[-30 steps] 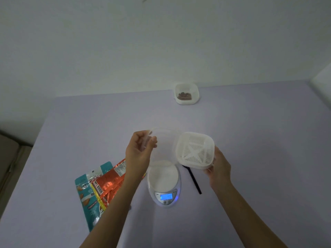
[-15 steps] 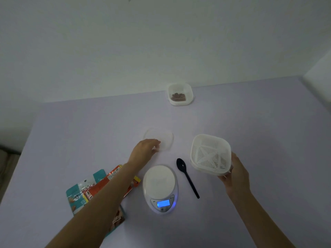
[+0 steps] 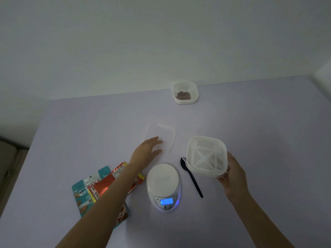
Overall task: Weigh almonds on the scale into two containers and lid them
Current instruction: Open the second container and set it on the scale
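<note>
- The left hand (image 3: 148, 153) lies flat, fingers straight and spread, with its fingertips on the near end of a clear lid (image 3: 163, 134) that sits on the lilac table (image 3: 89, 131).
- The right hand (image 3: 232, 174) is curled round the lower right corner of a white slotted container (image 3: 206, 156). It holds it off the table, tipped so the open mouth and the slotted bottom face the person.
- The scale (image 3: 163, 183) sits between the two hands and nearer the person than the left fingers, with its bare platter up and its blue display lit.
- A black spoon (image 3: 193, 179) lies on the table just left of the held container, bowl end tucked behind that container's edge, handle pointing toward the person.
- Under the left forearm lie the almond bags (image 3: 100, 187), one teal, one orange.
- Well beyond both hands, near the table's far edge, stands a second container (image 3: 195, 90) with brown almonds (image 3: 182, 95) inside.
</note>
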